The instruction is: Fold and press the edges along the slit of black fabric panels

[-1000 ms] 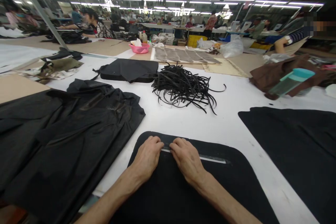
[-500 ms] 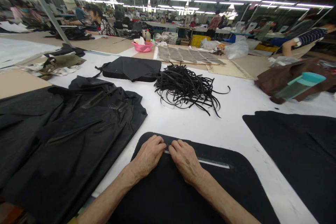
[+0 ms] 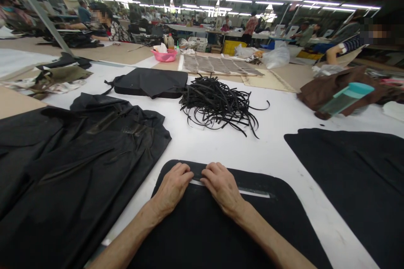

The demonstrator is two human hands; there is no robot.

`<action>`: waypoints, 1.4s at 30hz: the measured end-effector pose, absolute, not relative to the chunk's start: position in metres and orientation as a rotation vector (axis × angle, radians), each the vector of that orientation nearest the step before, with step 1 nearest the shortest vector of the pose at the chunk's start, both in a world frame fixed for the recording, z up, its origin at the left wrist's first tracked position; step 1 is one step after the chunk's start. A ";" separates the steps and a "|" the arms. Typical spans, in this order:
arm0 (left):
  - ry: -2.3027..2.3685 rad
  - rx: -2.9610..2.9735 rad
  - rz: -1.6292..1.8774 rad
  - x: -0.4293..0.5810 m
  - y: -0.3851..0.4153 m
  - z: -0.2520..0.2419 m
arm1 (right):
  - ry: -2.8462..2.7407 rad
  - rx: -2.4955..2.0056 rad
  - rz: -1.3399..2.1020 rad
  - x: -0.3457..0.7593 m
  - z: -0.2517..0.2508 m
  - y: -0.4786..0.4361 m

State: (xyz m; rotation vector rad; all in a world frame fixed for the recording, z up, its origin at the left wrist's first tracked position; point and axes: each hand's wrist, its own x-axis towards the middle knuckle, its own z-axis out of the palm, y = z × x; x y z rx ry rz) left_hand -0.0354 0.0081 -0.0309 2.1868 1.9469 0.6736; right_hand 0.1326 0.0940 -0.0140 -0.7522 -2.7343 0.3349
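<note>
A black fabric panel [image 3: 202,235] with rounded corners lies before me on the white table surface [image 3: 202,145]. Near its far edge runs a long narrow slot [image 3: 255,193], through which white shows. My left hand [image 3: 173,185] is closed, fingers curled down at the slot's left part. Just to its right, my right hand [image 3: 222,188] is closed too, fingers bent over the strip above the slot. A small gap separates the hands. Both seem to pinch the panel along the slot; the fingertips are partly hidden.
Black sheet material [image 3: 104,147] lies crumpled at left; another black panel [image 3: 350,168] is at right. Beyond are a heap of black strips [image 3: 221,101], a stack of black pieces [image 3: 151,82], a pink basket [image 3: 164,56] and a teal-lidded bottle [image 3: 345,100]. Co-workers sit farther off.
The view has turned slightly to the right, so the things on the table appear shifted left. The gap between my hands has widened a little. Both stay at the slot.
</note>
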 end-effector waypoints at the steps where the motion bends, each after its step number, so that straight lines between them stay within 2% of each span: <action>1: 1.950 2.188 0.680 -0.035 0.008 -0.032 | -2.759 -0.730 0.271 0.133 -0.015 0.093; 9: 1.963 2.210 0.704 -0.035 0.009 -0.031 | -2.843 -0.680 -0.098 0.156 -0.021 0.093; 21: 1.899 2.233 0.636 -0.037 0.012 -0.031 | -2.683 -1.078 0.127 0.222 -0.021 0.106; 42: 1.989 2.083 0.600 -0.030 0.017 -0.017 | -2.610 -1.242 0.497 0.244 -0.003 0.119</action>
